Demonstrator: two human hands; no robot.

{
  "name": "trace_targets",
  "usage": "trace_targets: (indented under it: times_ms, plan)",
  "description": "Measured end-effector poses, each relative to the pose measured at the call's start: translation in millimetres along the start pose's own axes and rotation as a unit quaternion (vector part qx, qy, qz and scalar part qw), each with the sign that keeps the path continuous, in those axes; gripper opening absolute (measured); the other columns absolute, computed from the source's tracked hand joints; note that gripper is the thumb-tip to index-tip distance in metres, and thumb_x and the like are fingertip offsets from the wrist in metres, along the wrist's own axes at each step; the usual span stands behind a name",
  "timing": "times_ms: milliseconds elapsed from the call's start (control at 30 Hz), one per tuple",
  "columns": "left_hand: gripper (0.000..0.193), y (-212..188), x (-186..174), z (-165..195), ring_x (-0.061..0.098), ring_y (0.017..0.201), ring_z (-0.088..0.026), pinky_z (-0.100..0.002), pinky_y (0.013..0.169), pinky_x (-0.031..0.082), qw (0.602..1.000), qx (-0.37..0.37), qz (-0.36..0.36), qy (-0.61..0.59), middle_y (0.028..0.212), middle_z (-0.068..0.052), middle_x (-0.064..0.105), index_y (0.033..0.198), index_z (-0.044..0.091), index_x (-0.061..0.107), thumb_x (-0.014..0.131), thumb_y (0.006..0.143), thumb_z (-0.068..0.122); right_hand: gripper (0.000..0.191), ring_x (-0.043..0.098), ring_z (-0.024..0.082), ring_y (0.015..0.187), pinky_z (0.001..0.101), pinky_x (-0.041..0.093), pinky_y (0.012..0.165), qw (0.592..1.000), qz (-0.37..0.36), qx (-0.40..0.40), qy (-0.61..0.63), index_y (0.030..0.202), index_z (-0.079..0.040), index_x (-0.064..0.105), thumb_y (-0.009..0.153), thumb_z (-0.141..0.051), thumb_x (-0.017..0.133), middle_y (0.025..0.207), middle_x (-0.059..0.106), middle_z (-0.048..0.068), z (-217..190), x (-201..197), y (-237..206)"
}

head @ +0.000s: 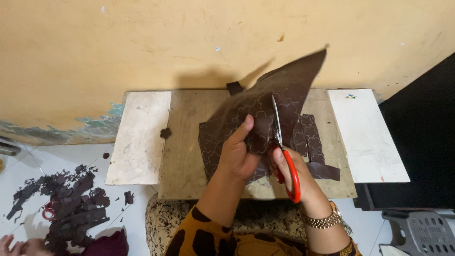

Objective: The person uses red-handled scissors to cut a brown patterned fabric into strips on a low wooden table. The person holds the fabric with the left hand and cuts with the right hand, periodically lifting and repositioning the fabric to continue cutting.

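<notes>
My left hand (238,154) grips a large dark brown sheet (284,85) marked with pale outlined shapes, thumb on top, holding it up above a low wooden table (182,156). My right hand (296,173) holds red-handled scissors (284,156), their blades running up into the sheet just right of my left thumb. More marked brown pieces (310,135) lie flat on the table under and right of the sheet. A gold watch band sits on my right wrist.
Pale boards (137,137) (367,132) flank the table's wooden middle. A heap of dark offcuts (71,204) lies on the white tiled floor at left, with another person's hand (14,245) at the bottom left corner. A grey plastic crate (419,232) stands at right; a yellow wall is behind.
</notes>
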State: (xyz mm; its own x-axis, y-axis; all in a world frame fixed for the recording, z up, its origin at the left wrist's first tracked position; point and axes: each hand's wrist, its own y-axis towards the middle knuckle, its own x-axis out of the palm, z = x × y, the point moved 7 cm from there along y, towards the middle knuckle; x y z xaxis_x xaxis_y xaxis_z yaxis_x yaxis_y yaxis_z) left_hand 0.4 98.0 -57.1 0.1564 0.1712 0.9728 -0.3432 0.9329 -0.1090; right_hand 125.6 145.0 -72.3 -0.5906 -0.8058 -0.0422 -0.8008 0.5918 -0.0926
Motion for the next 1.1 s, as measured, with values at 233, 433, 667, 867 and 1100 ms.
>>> trace_targets:
  times_ms: [233,433,667,867,1100]
  plan:
    - [0.023,8,-11,2,0.063,0.081,-0.020,-0.034,0.076,0.052,0.999,0.011,0.045,0.026,0.092,-0.008,0.068,0.102,0.003,0.066,0.068,0.098,0.026,0.051,0.044,0.010,0.052,0.0261,0.039,0.048,1.000,-0.017,0.002,-0.021,0.078,-0.009,0.052,0.101,-0.055,0.047,0.061,0.046,-0.002,0,4,-2]
    - [0.018,11,-19,0,0.053,0.065,-0.013,-0.028,0.058,0.042,0.996,0.023,0.048,0.075,0.079,-0.001,0.061,0.095,0.009,0.068,0.076,0.102,0.024,0.046,0.044,0.010,0.056,0.0269,0.040,0.051,0.999,-0.046,-0.018,-0.010,0.083,-0.009,0.054,0.100,-0.052,0.050,0.065,0.046,-0.002,-3,12,-4]
    - [0.021,2,-3,15,0.068,0.085,-0.017,-0.033,0.080,0.057,0.985,0.065,0.116,0.114,0.094,-0.005,0.072,0.101,0.004,0.072,0.078,0.088,0.020,0.049,0.049,0.014,0.062,0.0285,0.043,0.058,0.997,-0.070,-0.020,0.021,0.086,-0.008,0.052,0.104,-0.053,0.043,0.069,0.049,0.001,-6,21,-3]
    - [0.028,-11,12,10,0.069,0.086,-0.019,-0.034,0.077,0.056,0.973,0.119,0.170,0.098,0.100,-0.006,0.074,0.107,0.003,0.073,0.078,0.086,0.022,0.048,0.053,0.015,0.067,0.0291,0.047,0.064,0.996,-0.080,-0.006,0.027,0.087,-0.008,0.053,0.104,-0.051,0.039,0.071,0.054,0.002,-12,30,-4]
    - [0.037,-6,8,25,0.069,0.102,-0.020,-0.035,0.093,0.054,0.972,0.160,0.153,0.080,0.115,-0.008,0.073,0.118,0.001,0.069,0.078,0.087,0.019,0.055,0.053,0.016,0.067,0.0295,0.047,0.064,0.990,-0.136,0.013,0.025,0.085,-0.007,0.057,0.105,-0.053,0.033,0.071,0.055,0.004,-24,34,-8]
